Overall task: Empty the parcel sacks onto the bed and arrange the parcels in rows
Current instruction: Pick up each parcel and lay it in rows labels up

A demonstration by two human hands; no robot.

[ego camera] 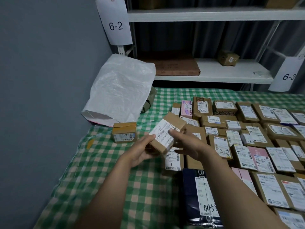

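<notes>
1. The small cardboard parcel (166, 134) is held mid-frame above the green checked bed (115, 171), label up, with its long axis running lower left to upper right.
2. The left hand (142, 151) grips its lower-left end, thumb on the label and fingers curled beneath.
3. The right hand (189, 144) pinches its right side, thumb on top.

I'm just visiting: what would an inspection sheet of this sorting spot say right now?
Surface: green checked bed cover.
Job's things: held parcel above the bed; parcel rows on the right; lone box apart; white sack slack by the wall.
Clutter: dark bundle behind the sack, unclear.
Hands: left hand and right hand both grip the held parcel.
Cables: nothing seen.
Surroundings: grey wall; shelves tagged 6-2 and 6-3.
</notes>
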